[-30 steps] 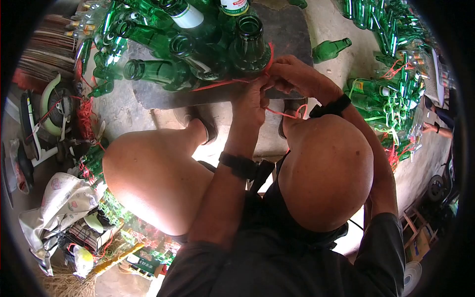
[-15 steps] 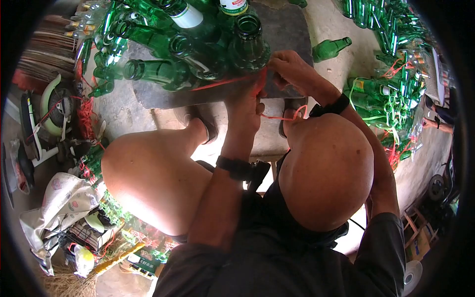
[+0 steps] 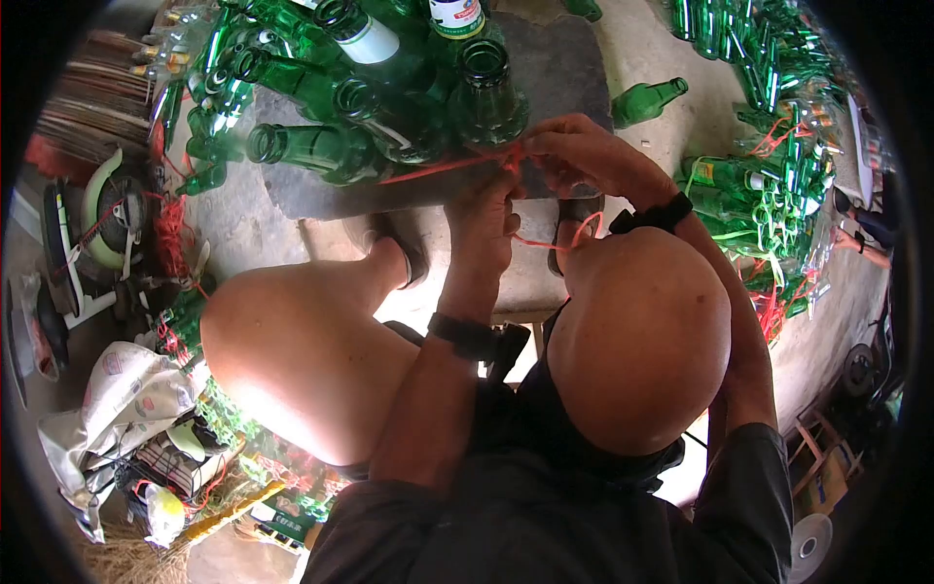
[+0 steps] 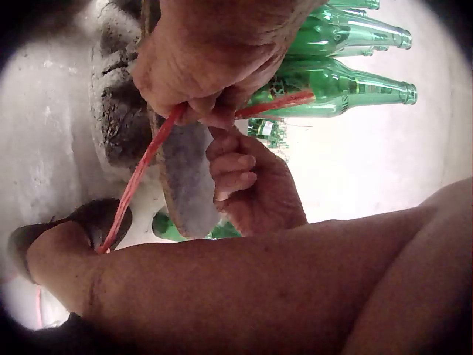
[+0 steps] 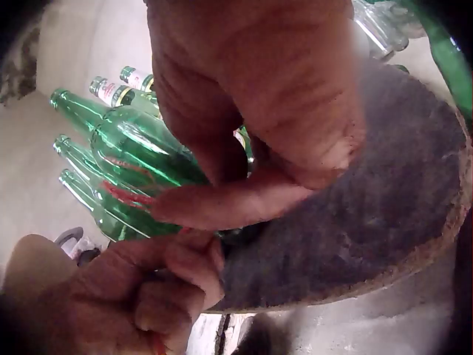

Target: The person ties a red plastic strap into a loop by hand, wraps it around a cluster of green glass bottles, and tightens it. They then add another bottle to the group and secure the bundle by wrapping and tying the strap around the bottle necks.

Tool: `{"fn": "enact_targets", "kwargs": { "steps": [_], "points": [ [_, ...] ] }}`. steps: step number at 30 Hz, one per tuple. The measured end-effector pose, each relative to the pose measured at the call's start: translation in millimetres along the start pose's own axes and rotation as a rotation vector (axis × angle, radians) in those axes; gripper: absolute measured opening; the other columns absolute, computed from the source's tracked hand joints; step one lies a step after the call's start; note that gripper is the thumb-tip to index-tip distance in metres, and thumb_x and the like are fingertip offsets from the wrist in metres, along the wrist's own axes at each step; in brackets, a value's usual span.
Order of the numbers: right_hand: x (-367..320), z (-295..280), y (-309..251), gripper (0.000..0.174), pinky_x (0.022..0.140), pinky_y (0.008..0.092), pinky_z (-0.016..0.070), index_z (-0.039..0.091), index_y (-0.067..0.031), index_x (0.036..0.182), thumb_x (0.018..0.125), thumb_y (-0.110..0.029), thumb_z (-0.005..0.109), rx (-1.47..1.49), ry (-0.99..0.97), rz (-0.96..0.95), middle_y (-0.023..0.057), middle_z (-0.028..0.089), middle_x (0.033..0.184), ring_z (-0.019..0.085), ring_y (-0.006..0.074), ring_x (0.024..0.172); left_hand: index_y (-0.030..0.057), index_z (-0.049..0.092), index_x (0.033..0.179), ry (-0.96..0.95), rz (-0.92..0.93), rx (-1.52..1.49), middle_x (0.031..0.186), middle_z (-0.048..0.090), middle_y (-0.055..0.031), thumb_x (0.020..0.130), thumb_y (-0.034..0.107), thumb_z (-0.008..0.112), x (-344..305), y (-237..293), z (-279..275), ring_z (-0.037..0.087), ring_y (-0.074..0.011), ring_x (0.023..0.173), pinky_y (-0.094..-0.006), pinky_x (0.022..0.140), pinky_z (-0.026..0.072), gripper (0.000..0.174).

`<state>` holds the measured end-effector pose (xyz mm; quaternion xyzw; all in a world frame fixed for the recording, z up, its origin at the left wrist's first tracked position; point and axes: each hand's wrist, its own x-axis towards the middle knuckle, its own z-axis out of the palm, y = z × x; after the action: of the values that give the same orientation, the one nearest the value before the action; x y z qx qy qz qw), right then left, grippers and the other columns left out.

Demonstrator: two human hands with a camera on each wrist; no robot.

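Noted bottles [image 3: 389,107]: green, stacked on their sides just beyond both hands, mouths turned to the left hand's side. Likely to roll apart and off the tabletop [image 3: 569,68] on any slack in the binding. Glass onto hard floor [image 3: 238,229], so breakage close to bare legs.

Tabletop dark and rough, near edge right at the fingers. Judged a chafing risk for anything dragged taut across that edge.

Right hand [image 3: 584,151] curled, pinching the string [image 3: 438,165] hard against the nearest bottle. Left hand [image 3: 482,219] just behind it, toward the body, fisted round the same string. Both closed tight on it, neither spread. Possible trouble:
- slipping of the thin cord through the grip under a hard pull, loosening the wrap
- trapping a fingertip under the loop on cinching, given fingers pressed against glass
- uneven pulling, dragging the stack toward the edge

String red and thin, taut across the bottles ahead of the hands, tail running down from the left hand toward a sandal [image 4: 96,218]. Could snap under strain, or snag on that foot and jerk the knot. Knot itself hidden under the fingers; cannot tell whether closed.
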<state>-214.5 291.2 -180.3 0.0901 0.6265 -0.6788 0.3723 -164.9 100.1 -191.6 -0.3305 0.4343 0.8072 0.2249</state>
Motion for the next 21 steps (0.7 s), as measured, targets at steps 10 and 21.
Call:
{"fn": "enact_targets", "kwargs": {
  "steps": [10,21],
  "points": [
    [5.3,0.4,5.7,0.024,0.050,0.0213,0.0496,0.065,-0.0037,0.096,0.100,-0.028,0.065,0.041,-0.041,-0.008,-0.0013,0.059,0.078,0.060,0.0073,0.060,0.0100,0.064,0.103,-0.026,0.022,-0.008,0.077,0.061,-0.0003,0.086,0.008,0.074,2.4,0.0,0.0,0.046,-0.0039,0.054,-0.0211,0.042,0.0254,0.020],
    [11.3,-1.3,8.0,0.024,0.048,0.0218,0.0450,0.065,-0.0026,0.098,0.100,-0.027,0.063,0.116,-0.042,-0.017,-0.0007,0.059,0.077,0.057,0.0073,0.059,0.0155,0.065,0.093,0.021,-0.008,0.005,0.071,0.054,0.0061,0.080,0.023,0.090,2.8,1.0,-0.6,0.040,-0.0032,0.052,-0.0228,0.042,0.0225,0.029]
  ]
}}
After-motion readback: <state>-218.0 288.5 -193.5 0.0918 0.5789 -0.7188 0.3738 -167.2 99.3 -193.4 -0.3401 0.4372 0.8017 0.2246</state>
